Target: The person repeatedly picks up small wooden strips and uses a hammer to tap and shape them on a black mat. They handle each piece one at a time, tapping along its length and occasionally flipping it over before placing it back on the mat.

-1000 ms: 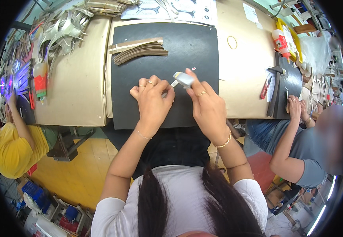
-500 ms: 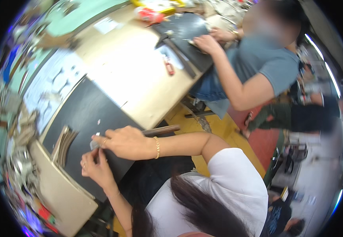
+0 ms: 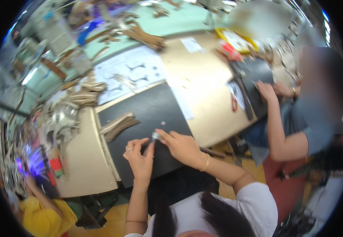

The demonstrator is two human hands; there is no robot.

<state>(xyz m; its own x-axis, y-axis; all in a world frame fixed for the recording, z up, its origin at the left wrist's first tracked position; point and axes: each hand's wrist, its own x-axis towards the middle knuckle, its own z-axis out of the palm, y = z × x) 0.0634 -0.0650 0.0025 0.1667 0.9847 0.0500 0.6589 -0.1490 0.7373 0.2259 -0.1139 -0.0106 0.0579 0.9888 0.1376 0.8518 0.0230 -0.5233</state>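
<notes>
On the black mat: both of the person's hands meet over a black cutting mat (image 3: 147, 106) that lies on a pale wooden workbench (image 3: 207, 98).
Small piece: a small grey, pale-tipped object (image 3: 155, 136) sits between the two hands at the near middle of the mat; its exact kind is too small to tell.
Left hand: the left hand (image 3: 140, 156), a ring on one finger, has its fingers curled and the fingertips pinched on the small piece from the left.
Right hand: the right hand (image 3: 181, 146), a gold bracelet (image 3: 205, 162) at the wrist, lies flat-knuckled on the mat with thumb and forefinger closed on the same piece from the right.
Strips: a stack of brown strips (image 3: 118, 126) rests on the mat's left part, apart from the hands.
Scrap: a tiny pale scrap (image 3: 162, 123) lies on the mat just beyond the hands.
Neighbour: at the right, another person in a grey shirt presses a hand (image 3: 267, 91) on a second dark mat (image 3: 254, 75); red-handled pliers (image 3: 233, 103) lie beside it.
Far left: a person in a yellow top (image 3: 45, 217) sits low at the bench's left end.
</notes>
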